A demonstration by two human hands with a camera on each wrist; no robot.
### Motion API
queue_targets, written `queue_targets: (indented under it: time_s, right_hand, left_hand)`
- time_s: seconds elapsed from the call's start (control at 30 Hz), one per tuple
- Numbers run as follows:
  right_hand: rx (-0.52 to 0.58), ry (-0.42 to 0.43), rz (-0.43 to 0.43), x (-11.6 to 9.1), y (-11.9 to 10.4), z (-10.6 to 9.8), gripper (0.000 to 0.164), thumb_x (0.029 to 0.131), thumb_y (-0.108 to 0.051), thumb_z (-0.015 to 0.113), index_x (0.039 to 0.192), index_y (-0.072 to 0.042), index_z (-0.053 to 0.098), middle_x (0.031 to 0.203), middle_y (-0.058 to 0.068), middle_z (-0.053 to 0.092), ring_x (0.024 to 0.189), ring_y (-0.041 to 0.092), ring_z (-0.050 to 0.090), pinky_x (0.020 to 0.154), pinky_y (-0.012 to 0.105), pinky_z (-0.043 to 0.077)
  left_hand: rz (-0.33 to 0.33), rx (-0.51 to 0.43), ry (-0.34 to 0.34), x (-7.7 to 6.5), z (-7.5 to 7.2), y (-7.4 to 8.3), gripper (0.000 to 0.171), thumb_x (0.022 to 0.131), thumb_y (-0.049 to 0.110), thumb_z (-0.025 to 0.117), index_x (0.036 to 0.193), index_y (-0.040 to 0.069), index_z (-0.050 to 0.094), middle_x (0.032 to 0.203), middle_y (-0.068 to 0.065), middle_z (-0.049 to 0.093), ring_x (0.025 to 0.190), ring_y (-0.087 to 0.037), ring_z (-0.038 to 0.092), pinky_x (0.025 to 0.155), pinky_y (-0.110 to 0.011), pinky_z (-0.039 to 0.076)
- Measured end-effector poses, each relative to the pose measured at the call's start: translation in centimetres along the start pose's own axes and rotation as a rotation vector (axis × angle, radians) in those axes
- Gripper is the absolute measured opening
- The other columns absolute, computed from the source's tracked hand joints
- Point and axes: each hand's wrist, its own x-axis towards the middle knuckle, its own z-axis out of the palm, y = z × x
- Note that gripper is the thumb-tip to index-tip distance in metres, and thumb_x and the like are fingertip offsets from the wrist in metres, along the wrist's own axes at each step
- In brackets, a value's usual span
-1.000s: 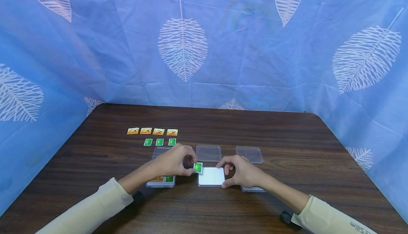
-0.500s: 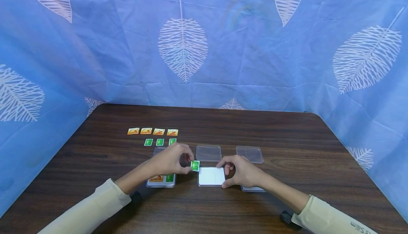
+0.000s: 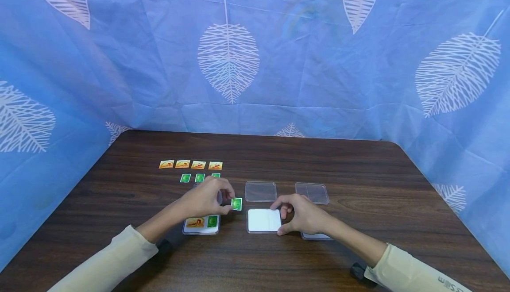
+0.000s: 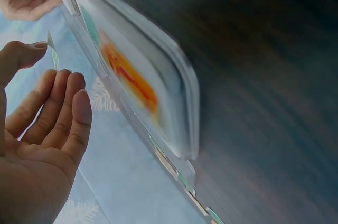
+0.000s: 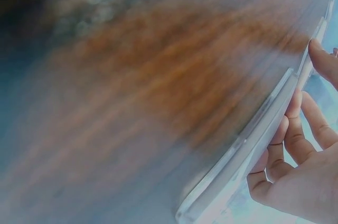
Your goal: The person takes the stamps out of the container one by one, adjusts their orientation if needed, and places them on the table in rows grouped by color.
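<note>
Between thumb and fingertips, my left hand pinches a small green square sticker, which appears nearly edge-on in the left wrist view. The sticker is held in the gap between two shallow clear boxes. The left box has a white top with an orange picture sticker and a green square on it. The middle box shows a plain white top. My right hand grips its right side, thumb at the near corner and fingers at the far one.
Beneath my right hand, a third box is mostly hidden. Clear lids lie behind the boxes, one partly covered by my left hand. Further back left are a row of orange stickers and a row of green ones.
My left hand has drawn the green sticker leftward and slightly back, from over the middle box's corner to the gap beside it. My right hand has stayed in place.
</note>
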Motion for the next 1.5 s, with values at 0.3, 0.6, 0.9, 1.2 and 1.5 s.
queue_targets:
  time_s: [0.3, 0.6, 0.9, 1.2, 1.5]
  right_hand:
    - [0.007, -0.001, -0.005, 0.0, 0.1, 0.1, 0.046, 0.074, -0.008, 0.093, 0.114, -0.002, 0.071, 0.079, -0.002, 0.060, 0.071, 0.010, 0.048, 0.068, 0.024, 0.041]
    - [0.006, 0.002, -0.001, 0.0, 0.1, 0.1, 0.046, 0.074, -0.008, 0.093, 0.114, -0.002, 0.071, 0.078, -0.003, 0.060, 0.071, 0.009, 0.047, 0.067, 0.023, 0.040]
    - [0.010, 0.003, 0.008, 0.2, 0.2, 0.0, 0.047, 0.073, -0.007, 0.093, 0.114, -0.002, 0.071, 0.078, -0.003, 0.060, 0.071, 0.010, 0.047, 0.068, 0.023, 0.039]
    - [-0.005, 0.006, 0.004, 0.1, 0.2, 0.0, 0.047, 0.073, -0.008, 0.094, 0.114, -0.002, 0.071, 0.078, -0.004, 0.059, 0.072, 0.010, 0.047, 0.068, 0.023, 0.039]
    - [0.001, 0.002, 0.002, 0.1, 0.2, 0.0, 0.047, 0.073, -0.008, 0.093, 0.114, -0.002, 0.071, 0.079, -0.004, 0.060, 0.073, 0.010, 0.048, 0.069, 0.024, 0.041]
  left_hand:
    - [-0.025, 0.032, 0.011, -0.5, -0.3, -0.5, 0.018, 0.083, 0.011, 0.085, 0.097, 0.006, 0.075, 0.094, -0.002, 0.070, 0.081, -0.012, 0.063, 0.072, -0.022, 0.053]
    - [-0.009, 0.039, 0.029, -0.9, -0.5, -0.9, 0.017, 0.083, 0.010, 0.085, 0.096, 0.007, 0.075, 0.091, -0.001, 0.068, 0.080, -0.012, 0.062, 0.069, -0.023, 0.052]
    - [-0.041, 0.058, 0.025, -0.9, -0.9, -1.0, 0.017, 0.084, 0.012, 0.085, 0.097, 0.008, 0.075, 0.093, 0.000, 0.069, 0.081, -0.010, 0.061, 0.071, -0.023, 0.052]
    - [-0.021, 0.080, 0.038, -1.6, -1.4, -1.8, 0.016, 0.083, 0.007, 0.083, 0.097, 0.007, 0.076, 0.093, -0.001, 0.070, 0.080, -0.009, 0.062, 0.069, -0.023, 0.053]
    - [-0.027, 0.076, 0.077, -2.0, -2.4, -2.6, 0.016, 0.082, 0.004, 0.082, 0.097, 0.005, 0.076, 0.094, -0.002, 0.071, 0.081, -0.012, 0.062, 0.069, -0.026, 0.053]
